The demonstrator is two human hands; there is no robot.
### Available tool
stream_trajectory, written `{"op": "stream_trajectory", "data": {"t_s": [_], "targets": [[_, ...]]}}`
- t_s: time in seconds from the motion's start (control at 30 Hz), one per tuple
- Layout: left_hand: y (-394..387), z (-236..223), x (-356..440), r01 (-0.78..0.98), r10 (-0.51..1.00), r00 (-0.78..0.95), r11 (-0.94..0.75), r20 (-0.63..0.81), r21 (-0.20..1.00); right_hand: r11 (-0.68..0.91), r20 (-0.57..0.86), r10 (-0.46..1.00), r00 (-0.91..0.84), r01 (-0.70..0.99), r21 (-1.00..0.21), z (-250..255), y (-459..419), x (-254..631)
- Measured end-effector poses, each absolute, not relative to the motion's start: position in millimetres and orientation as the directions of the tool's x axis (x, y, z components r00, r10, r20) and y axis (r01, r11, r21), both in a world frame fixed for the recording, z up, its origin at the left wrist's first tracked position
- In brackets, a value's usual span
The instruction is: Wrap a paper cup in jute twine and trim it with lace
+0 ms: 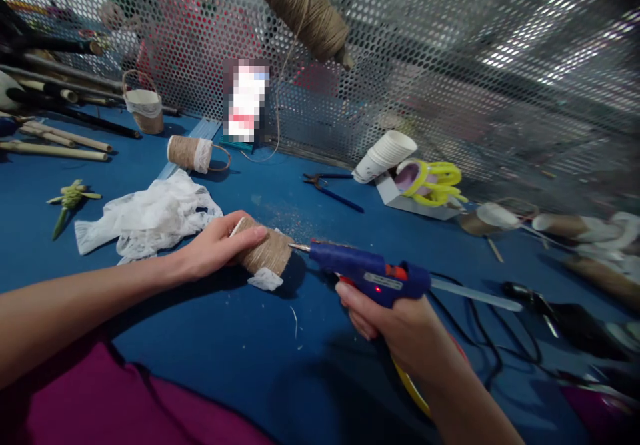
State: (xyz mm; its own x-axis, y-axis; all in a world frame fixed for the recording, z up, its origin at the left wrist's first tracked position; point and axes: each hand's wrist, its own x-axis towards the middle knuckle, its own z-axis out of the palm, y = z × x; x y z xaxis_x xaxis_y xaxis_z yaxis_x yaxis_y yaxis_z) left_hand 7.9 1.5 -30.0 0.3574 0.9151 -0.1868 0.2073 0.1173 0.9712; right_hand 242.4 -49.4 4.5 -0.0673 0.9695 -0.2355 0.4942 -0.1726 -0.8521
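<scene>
My left hand is closed around a twine-wrapped paper cup, tilted on its side just above the blue table. A strip of white lace hangs from the cup's lower edge. In my right hand is a blue hot glue gun, gripped by its handle, with a red light showing. Its metal nozzle points left and meets or nearly meets the cup's rim. A clear glue stick sticks out of the gun's back. Left of the cup lies a crumpled heap of white lace.
Two small twine baskets, one upright and one on its side, are at the back left. Blue-handled pliers, stacked paper cups and yellow scissors lie behind the glue gun. A twine spool hangs on the perforated metal screen. Black cable trails at right.
</scene>
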Motion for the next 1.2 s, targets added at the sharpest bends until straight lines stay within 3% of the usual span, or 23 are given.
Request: {"op": "stream_trajectory", "data": {"t_s": [0.73,0.93,1.2], "targets": [[5.0,-35.1,7.2,0.081,0.901,0.347,0.247,-0.259,0.966,-0.01,-0.144,0.974,-0.176,0.598,-0.801,8.8,-62.3,238.0],[4.8,-33.8,8.3,0.058,0.901,0.345,0.259,-0.263,0.964,0.113,-0.029,0.978,-0.204,0.651,-0.75,11.0,-63.6,236.7],[1.9,-31.1,7.1,0.119,0.906,0.342,0.221,-0.249,0.968,0.041,-0.061,0.988,-0.139,0.636,-0.771,8.3,-60.5,237.4]]}}
